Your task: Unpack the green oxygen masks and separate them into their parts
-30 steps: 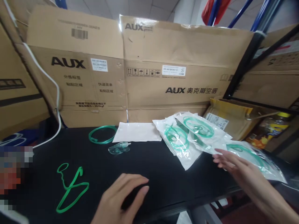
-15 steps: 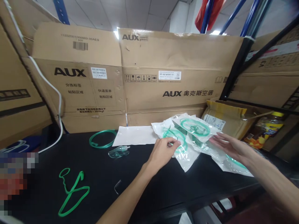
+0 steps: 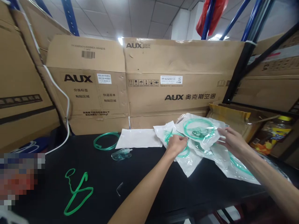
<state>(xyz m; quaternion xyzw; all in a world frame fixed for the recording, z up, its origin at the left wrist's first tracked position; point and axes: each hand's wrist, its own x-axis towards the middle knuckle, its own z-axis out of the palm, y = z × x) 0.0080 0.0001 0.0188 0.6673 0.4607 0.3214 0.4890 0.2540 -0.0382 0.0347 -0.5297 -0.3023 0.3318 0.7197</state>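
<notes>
Head view: the left hand (image 3: pixel 177 144), fingers curled nearly closed, lies over the left pouch (image 3: pixel 189 165) and hides its middle; its tips meet the lower left of the top pouch (image 3: pixel 198 129), and I cannot tell whether they pinch it. The right hand (image 3: pixel 231 138), fingers partly spread, has its tips at that pouch's right edge; its grip is unclear too. The top pouch, a green coil inside, overlaps the others toward the table's (image 3: pixel 100 171) far right corner. The right pouch (image 3: pixel 238 169) is partly covered by the right forearm. A thin wire (image 3: pixel 119 189) near the table's front edge is hard to make out. Pixelation masks whatever lies at the table's left edge.
</notes>
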